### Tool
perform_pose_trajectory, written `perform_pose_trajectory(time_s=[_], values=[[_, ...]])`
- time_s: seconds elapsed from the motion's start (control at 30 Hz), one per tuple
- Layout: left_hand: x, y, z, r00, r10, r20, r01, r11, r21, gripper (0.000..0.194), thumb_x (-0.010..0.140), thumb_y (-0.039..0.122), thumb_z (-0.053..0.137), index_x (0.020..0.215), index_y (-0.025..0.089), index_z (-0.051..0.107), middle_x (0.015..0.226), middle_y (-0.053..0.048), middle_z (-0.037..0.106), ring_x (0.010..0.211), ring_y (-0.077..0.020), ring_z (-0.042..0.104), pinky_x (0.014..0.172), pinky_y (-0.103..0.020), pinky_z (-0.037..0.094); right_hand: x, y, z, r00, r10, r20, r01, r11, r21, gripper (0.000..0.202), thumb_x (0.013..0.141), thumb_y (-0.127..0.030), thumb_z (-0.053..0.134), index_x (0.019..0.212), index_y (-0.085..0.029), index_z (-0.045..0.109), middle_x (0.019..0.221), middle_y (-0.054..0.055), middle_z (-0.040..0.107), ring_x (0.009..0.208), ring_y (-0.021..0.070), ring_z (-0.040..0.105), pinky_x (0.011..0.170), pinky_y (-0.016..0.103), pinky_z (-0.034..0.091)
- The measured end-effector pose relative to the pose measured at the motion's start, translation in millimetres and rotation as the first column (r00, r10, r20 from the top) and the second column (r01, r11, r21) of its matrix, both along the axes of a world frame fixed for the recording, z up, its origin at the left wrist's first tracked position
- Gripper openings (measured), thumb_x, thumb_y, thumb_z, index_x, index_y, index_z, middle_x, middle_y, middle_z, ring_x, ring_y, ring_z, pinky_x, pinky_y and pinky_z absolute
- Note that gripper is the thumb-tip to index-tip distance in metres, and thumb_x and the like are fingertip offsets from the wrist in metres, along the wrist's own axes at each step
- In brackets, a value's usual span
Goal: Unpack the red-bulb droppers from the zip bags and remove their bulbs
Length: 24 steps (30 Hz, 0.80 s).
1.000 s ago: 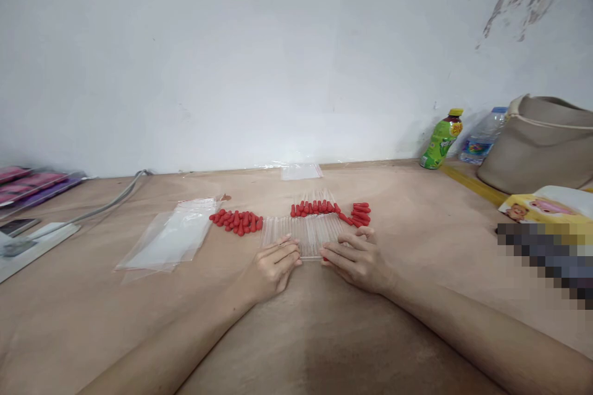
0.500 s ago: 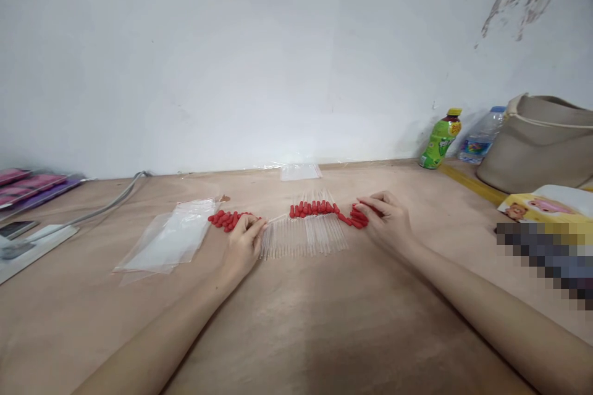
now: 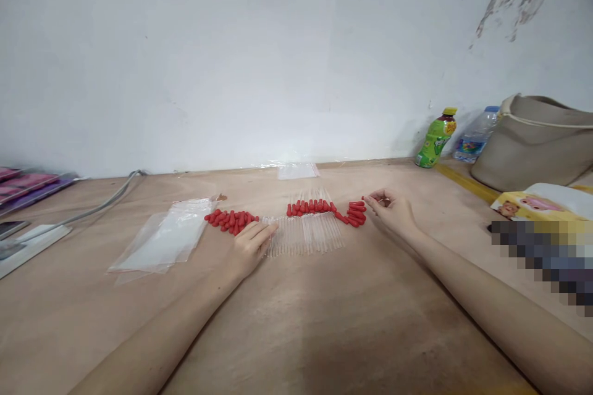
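Several clear thin tubes (image 3: 306, 236) lie side by side at the middle of the table, with a row of red rubber bulbs (image 3: 309, 207) across their far ends. My left hand (image 3: 254, 245) rests at the left end of the tubes, fingers bent and close together; whether it pinches a tube is hidden. Behind it lies a pile of red bulbs (image 3: 230, 220). A smaller group of red bulbs (image 3: 356, 215) lies right of the row. Just beyond that group, my right hand (image 3: 386, 205) pinches a small red bulb, partly hidden, between thumb and finger.
Clear plastic bags (image 3: 164, 237) lie at the left, near a grey cable (image 3: 104, 202) and a white power strip (image 3: 39, 245). On the right stand a green bottle (image 3: 435, 141), a clear bottle (image 3: 475, 136) and a beige bin (image 3: 532, 151), near a yellow package (image 3: 521, 205).
My right hand has moved off the small right group of bulbs, which now shows more fully. My left hand has lowered onto the left end of the tubes, uncovering more of the pile.
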<state>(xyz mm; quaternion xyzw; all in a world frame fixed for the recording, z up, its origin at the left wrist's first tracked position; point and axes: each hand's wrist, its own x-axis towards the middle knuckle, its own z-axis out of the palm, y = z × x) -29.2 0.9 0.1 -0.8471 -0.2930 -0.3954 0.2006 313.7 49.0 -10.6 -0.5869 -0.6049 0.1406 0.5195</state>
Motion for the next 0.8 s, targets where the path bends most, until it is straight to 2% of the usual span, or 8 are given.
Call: perform_pose_trajectory(time_s=[0.17,0.33,0.57,0.8], values=[[-3.4,-2.5,-1.5,0.997,-0.061,-0.039,0.056,0.992,-0.114,0.015,0.082,0.015,0.050,0.093,0.017,0.059,0.087,-0.006,0.063,0.078,-0.0148,0.058,0.070,-0.028,0.050,-5.4,-2.4,-0.6,0.996,0.088,0.023,-0.089,0.996,0.026,0.026,0.074,-0.036,0.053,0.086,-0.015,0.062,0.078,0.007,0.064,0.062,0.0145,0.056,0.057,0.027,0.044],[-9.3,-5.1,-4.2,0.994,-0.108,-0.026,0.100,0.973,-0.206,0.015,0.078,0.016,0.055,0.092,0.017,0.060,0.091,-0.007,0.062,0.083,-0.0166,0.057,0.075,-0.031,0.049,-7.9,-7.2,2.9,0.970,0.064,0.233,-0.088,0.992,0.094,0.020,0.072,-0.032,0.056,0.083,-0.018,0.064,0.079,0.004,0.066,0.069,0.0158,0.054,0.063,0.029,0.043],[-12.2,-10.5,-0.4,0.995,-0.098,-0.030,0.086,0.958,-0.272,0.021,0.076,0.018,0.054,0.096,0.016,0.060,0.093,-0.008,0.061,0.085,-0.0185,0.057,0.077,-0.035,0.049,-7.0,-8.0,3.9,0.944,0.047,0.326,-0.072,0.995,0.064,0.019,0.071,-0.035,0.057,0.082,-0.022,0.064,0.083,0.001,0.066,0.077,0.0172,0.054,0.068,0.030,0.042],[-11.0,-13.2,5.2,1.000,-0.024,-0.011,0.021,0.971,-0.240,0.012,0.074,0.020,0.056,0.084,0.018,0.063,0.088,-0.005,0.064,0.086,-0.0200,0.055,0.082,-0.040,0.044,-11.2,-11.5,5.8,0.941,-0.037,0.335,-0.016,0.988,0.153,0.021,0.074,-0.038,0.053,0.076,-0.021,0.065,0.076,0.003,0.065,0.073,0.0185,0.054,0.068,0.032,0.038]])
